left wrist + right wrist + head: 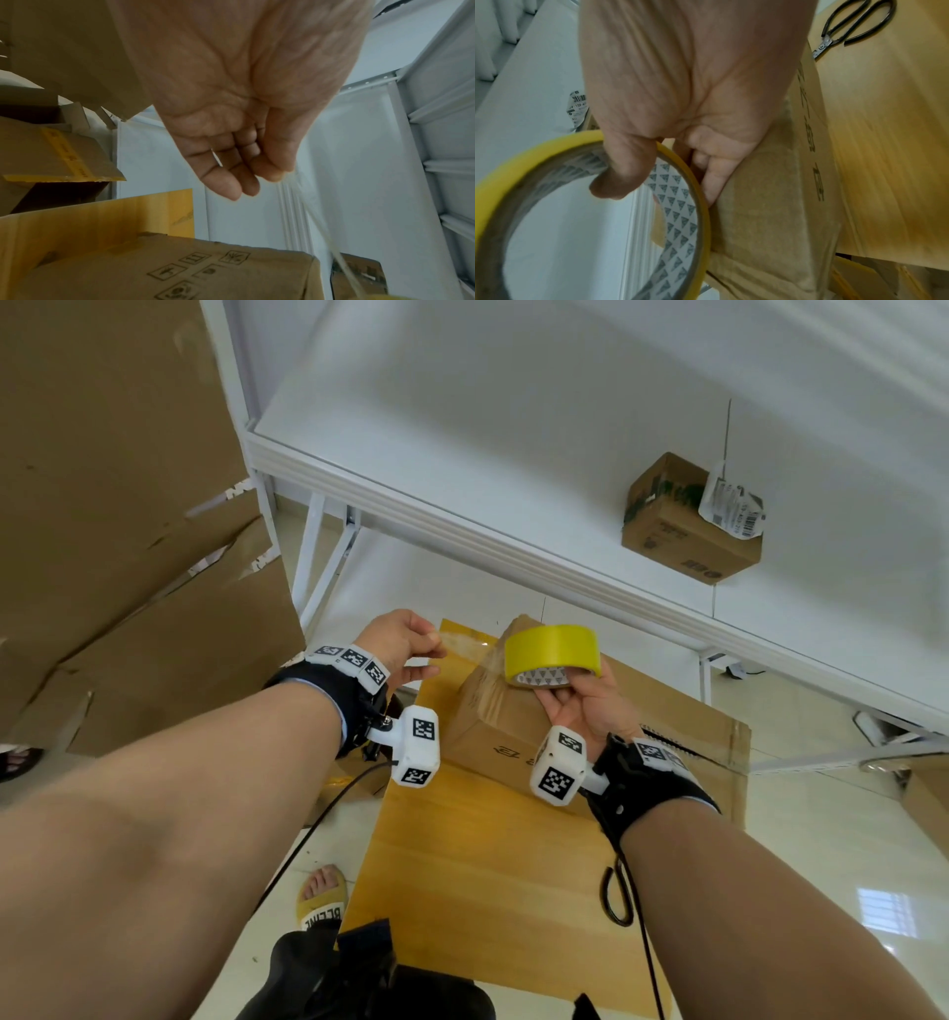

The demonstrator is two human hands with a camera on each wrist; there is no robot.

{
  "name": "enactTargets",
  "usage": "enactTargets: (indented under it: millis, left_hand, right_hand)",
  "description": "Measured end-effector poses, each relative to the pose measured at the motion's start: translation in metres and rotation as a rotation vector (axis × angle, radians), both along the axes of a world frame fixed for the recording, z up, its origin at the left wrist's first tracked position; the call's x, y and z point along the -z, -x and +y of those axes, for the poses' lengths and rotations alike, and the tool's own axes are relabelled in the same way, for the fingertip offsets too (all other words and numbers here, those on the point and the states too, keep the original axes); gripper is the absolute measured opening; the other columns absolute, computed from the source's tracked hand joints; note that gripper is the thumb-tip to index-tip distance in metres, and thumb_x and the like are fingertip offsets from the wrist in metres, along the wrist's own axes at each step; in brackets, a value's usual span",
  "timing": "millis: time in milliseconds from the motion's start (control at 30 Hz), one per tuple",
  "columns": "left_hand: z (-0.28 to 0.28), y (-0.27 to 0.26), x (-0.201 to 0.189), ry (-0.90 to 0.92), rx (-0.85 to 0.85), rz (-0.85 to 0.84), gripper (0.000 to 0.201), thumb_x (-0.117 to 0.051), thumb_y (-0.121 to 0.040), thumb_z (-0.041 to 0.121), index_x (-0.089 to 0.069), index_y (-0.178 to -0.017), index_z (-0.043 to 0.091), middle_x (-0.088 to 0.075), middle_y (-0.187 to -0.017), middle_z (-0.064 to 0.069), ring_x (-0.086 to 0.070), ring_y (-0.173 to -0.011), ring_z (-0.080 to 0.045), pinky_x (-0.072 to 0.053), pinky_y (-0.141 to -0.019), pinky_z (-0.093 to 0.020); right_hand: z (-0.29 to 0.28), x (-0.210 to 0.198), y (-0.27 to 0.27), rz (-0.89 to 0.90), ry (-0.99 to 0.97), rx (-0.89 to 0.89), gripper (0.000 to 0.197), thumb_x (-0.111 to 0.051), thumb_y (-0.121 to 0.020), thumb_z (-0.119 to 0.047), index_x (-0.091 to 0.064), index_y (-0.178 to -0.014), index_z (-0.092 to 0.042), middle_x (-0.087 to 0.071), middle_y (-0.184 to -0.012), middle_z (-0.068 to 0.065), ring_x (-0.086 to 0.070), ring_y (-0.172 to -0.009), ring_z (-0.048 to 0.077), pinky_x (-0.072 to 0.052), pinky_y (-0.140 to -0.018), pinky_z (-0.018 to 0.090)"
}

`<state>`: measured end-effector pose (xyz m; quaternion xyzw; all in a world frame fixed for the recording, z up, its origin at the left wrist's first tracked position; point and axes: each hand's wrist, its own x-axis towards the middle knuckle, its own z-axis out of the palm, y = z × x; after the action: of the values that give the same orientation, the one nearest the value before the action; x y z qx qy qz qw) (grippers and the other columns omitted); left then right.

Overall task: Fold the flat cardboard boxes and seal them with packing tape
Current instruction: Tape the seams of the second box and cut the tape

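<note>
Our hands worked apart: right hand (575,706) gripped the tape roll (552,654), left hand (405,644) pinched its limp, sticky free end (464,643) over the stiff box (493,726).

- You have one yellow tape roll (552,654) in view.
- You have one folded box (506,711) in front of you on the yellow board (462,875), of which there is one.
- One more closed box (688,526) sits on the white shelf (462,469), so two assembled boxes in all.
- One pair of scissors (854,26) lies on the board.
- Two hands show: your left hand (403,636) and your right hand (585,706).
- Flattened cardboard sheets (118,505) lean at your left; their number cannot be told.
</note>
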<state>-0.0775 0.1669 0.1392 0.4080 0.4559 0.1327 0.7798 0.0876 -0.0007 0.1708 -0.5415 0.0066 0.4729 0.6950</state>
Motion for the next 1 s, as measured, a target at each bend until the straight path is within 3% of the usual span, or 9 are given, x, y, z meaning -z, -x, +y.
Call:
enactTargets:
  millis: [100, 200, 333, 500, 633, 700, 800, 900, 1000]
  left_hand:
    - [-0.006, 0.002, 0.001, 0.119, 0.015, -0.053, 0.015, -0.048, -0.097, -0.001, -0.051, -0.087, 0.011, -0.064, -0.094, -0.009, -0.064, -0.094, -0.022, -0.053, -0.062, -0.031]
    - [-0.009, 0.002, -0.006, 0.243, -0.014, -0.166, 0.023, -0.038, -0.099, -0.003, -0.046, -0.082, 0.009, -0.071, -0.088, -0.010, -0.071, -0.081, -0.021, -0.058, -0.058, -0.027]
    - [-0.011, -0.005, -0.018, 0.313, -0.097, -0.225, 0.020, -0.034, -0.099, -0.004, -0.044, -0.086, 0.008, -0.069, -0.087, -0.014, -0.071, -0.065, -0.018, -0.055, -0.050, -0.024]
    - [-0.012, -0.006, -0.022, 0.319, -0.138, -0.208, 0.013, -0.048, -0.094, 0.000, -0.047, -0.102, 0.011, -0.067, -0.080, -0.012, -0.068, -0.064, -0.020, -0.052, -0.049, -0.022]
    - [-0.013, -0.002, -0.019, 0.138, -0.092, -0.132, 0.049, -0.069, -0.080, -0.004, -0.052, -0.120, 0.017, -0.074, -0.094, -0.008, -0.071, -0.080, -0.020, -0.040, -0.049, -0.021]
    - [-0.015, -0.003, -0.016, 0.099, -0.138, -0.113, 0.056, -0.070, -0.076, -0.007, -0.055, -0.122, 0.021, -0.075, -0.095, -0.008, -0.073, -0.085, -0.022, -0.034, -0.049, -0.021]
    - [-0.019, -0.010, -0.010, 0.121, -0.213, -0.103, 0.063, -0.072, -0.074, -0.009, -0.054, -0.128, 0.020, -0.075, -0.094, -0.010, -0.073, -0.087, -0.024, -0.033, -0.045, -0.022]
    - [-0.026, -0.012, -0.001, 0.145, -0.232, -0.088, 0.070, -0.074, -0.076, -0.005, -0.048, -0.136, 0.018, -0.075, -0.096, -0.010, -0.073, -0.086, -0.021, -0.034, -0.045, -0.022]
    - [-0.033, -0.010, 0.010, 0.166, -0.225, -0.075, 0.073, -0.077, -0.076, 0.000, -0.044, -0.140, 0.018, -0.075, -0.095, -0.007, -0.073, -0.087, -0.019, -0.038, -0.053, -0.023]
  right_hand:
    - [-0.001, 0.000, 0.001, 0.030, -0.010, 0.005, 0.044, -0.037, -0.101, 0.007, -0.062, -0.116, -0.025, -0.077, -0.099, 0.008, -0.074, -0.093, 0.022, -0.056, -0.090, 0.042]
    - [-0.001, -0.001, 0.001, 0.059, -0.034, 0.011, 0.045, -0.039, -0.101, 0.005, -0.062, -0.120, -0.028, -0.076, -0.104, 0.008, -0.073, -0.097, 0.022, -0.055, -0.093, 0.041]
    - [-0.003, 0.000, 0.003, 0.076, -0.027, 0.037, 0.040, -0.039, -0.101, 0.004, -0.053, -0.133, -0.016, -0.075, -0.103, 0.011, -0.074, -0.093, 0.022, -0.060, -0.084, 0.039]
    - [-0.004, -0.002, 0.007, 0.080, -0.008, 0.047, 0.023, -0.041, -0.102, 0.000, -0.058, -0.115, -0.007, -0.076, -0.100, 0.012, -0.074, -0.091, 0.020, -0.061, -0.081, 0.034]
    - [-0.003, -0.003, 0.007, 0.015, 0.014, 0.034, 0.026, -0.043, -0.101, 0.000, -0.057, -0.122, -0.007, -0.074, -0.107, 0.013, -0.073, -0.099, 0.022, -0.058, -0.088, 0.037]
    - [-0.003, -0.001, 0.007, 0.008, 0.018, 0.034, 0.036, -0.044, -0.101, 0.000, -0.050, -0.136, -0.006, -0.068, -0.122, 0.018, -0.068, -0.111, 0.027, -0.055, -0.094, 0.040]
    - [-0.005, 0.002, 0.009, 0.023, 0.003, 0.067, 0.043, -0.044, -0.101, -0.002, -0.044, -0.144, -0.007, -0.062, -0.132, 0.020, -0.065, -0.115, 0.029, -0.055, -0.094, 0.040]
    - [-0.005, 0.003, 0.011, 0.007, -0.014, 0.071, 0.041, -0.045, -0.101, -0.001, -0.047, -0.141, -0.005, -0.064, -0.129, 0.019, -0.068, -0.111, 0.026, -0.056, -0.093, 0.037]
    - [-0.005, 0.002, 0.012, 0.003, -0.021, 0.045, 0.036, -0.050, -0.098, -0.005, -0.051, -0.135, -0.004, -0.070, -0.119, 0.013, -0.071, -0.105, 0.021, -0.059, -0.087, 0.032]
